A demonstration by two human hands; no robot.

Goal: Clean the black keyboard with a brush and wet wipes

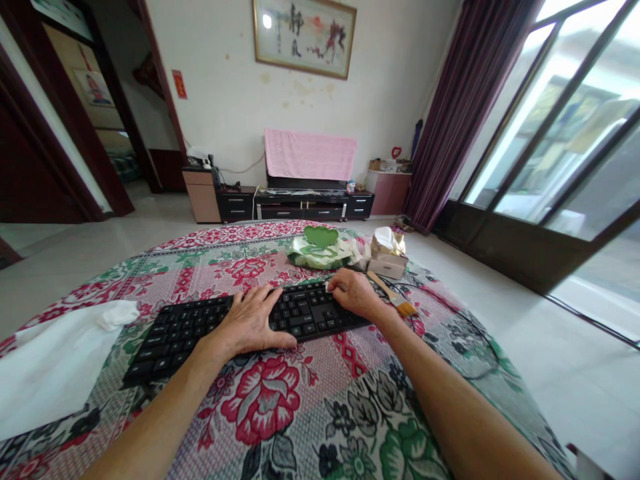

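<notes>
Left hand (250, 323) lies spread-fingered on the keyboard (294, 311), right hand (356, 292) pinching a white scrap (327, 286) at its far-right corner.

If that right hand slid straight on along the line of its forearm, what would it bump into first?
The right hand would probably meet the soft pack with the green lid, just beyond the keyboard. Depth is hard to judge from one view, though.
</notes>
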